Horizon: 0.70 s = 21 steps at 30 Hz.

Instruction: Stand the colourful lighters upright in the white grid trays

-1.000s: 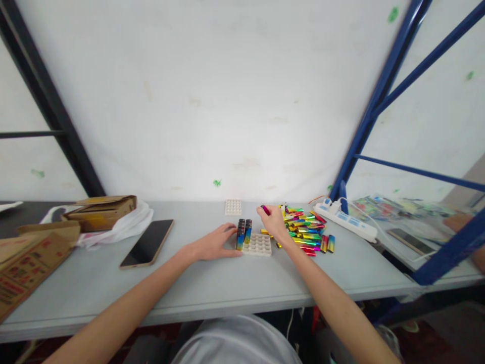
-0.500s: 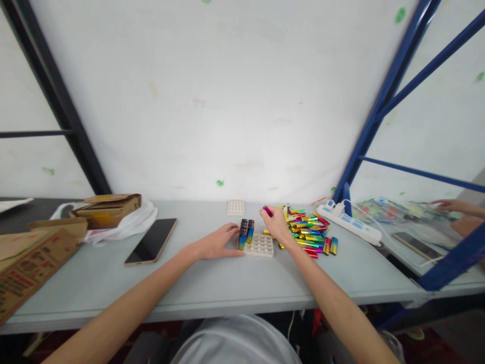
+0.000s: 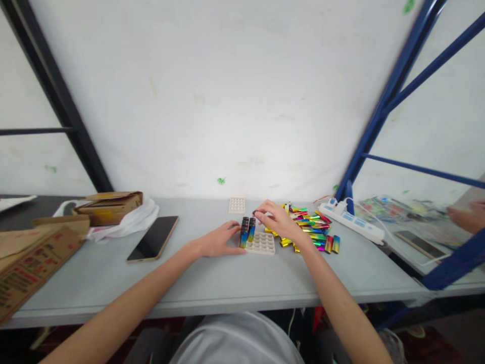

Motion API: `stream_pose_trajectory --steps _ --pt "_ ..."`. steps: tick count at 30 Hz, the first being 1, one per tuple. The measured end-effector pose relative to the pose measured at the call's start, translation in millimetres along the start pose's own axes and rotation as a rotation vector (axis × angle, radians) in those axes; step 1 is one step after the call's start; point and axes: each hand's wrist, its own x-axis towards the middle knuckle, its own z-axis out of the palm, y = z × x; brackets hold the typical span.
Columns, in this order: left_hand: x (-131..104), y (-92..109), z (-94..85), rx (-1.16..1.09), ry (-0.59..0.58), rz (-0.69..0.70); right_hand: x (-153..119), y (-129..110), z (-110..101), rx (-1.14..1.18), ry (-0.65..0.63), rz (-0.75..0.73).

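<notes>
Two rows of shiny cylinders with black tops stand upright in the left part of a pale tray with round pockets. My left hand rests beside the tray's left edge, thumb and fingers apart around the outer row. Above the tray's back, my right hand pinches a small dark-topped cylinder close to the standing ones; most of it is hidden by the fingers. Right of the tray lies a pile of colourful metallic cylinders, partly behind my right hand.
A second pale tray lies near the wall. On the left are a phone, an open cardboard box on a white bag and a larger carton. A power strip sits at the right. Another person's hand shows far right.
My right hand has moved left with its cylinder, from beside the pile to the standing rows. The cylinder has turned in its fingers. My left hand has stayed by the tray.
</notes>
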Motion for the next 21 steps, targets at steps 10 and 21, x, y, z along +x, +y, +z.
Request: stream_pose_trajectory --steps 10,21 --pt "-0.5 0.7 -0.9 -0.002 -0.019 -0.002 -8.1 -3.7 2.3 0.038 -0.273 0.085" --pt "0.5 0.1 -0.4 -0.02 -0.013 0.025 -5.9 -7.7 2.7 0.091 -0.408 0.076"
